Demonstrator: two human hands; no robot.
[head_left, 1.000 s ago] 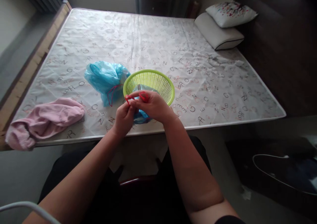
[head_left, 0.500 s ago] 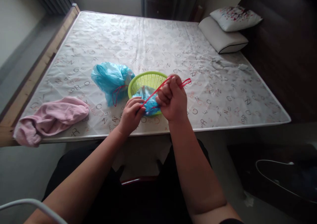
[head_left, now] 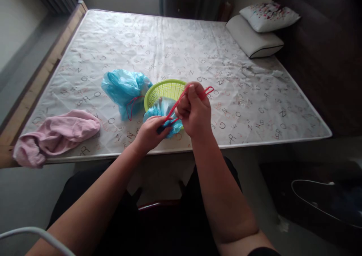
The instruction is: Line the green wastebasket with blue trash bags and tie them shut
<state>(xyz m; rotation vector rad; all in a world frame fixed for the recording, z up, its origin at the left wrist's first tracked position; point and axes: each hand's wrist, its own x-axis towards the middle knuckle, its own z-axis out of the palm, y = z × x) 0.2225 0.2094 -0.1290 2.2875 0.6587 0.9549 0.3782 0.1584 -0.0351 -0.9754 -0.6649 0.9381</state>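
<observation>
My right hand (head_left: 196, 108) is closed in a fist around a red drawstring (head_left: 177, 103), whose looped end pokes out beyond the knuckles. The string runs taut down to my left hand (head_left: 150, 134), which pinches the gathered top of a blue plastic bag (head_left: 161, 108). That bag is partly inside a green plastic basket (head_left: 166, 88), its near part bulging over the front rim. What the bag contains cannot be made out. To the left of the basket sits another blue plastic bag (head_left: 123, 83) with its own red drawstring (head_left: 130, 108) loose.
Everything rests on a letter-printed mattress (head_left: 135, 40). A pink cloth (head_left: 65, 131) lies at its front left corner, partly over the edge. Two pillows (head_left: 254, 37) are stacked at the back right. A white cable (head_left: 34, 231) crosses the lower left.
The blue bag at my left hand has come up and forward over the basket's front rim. My right hand has shifted slightly left, still on the red drawstring.
</observation>
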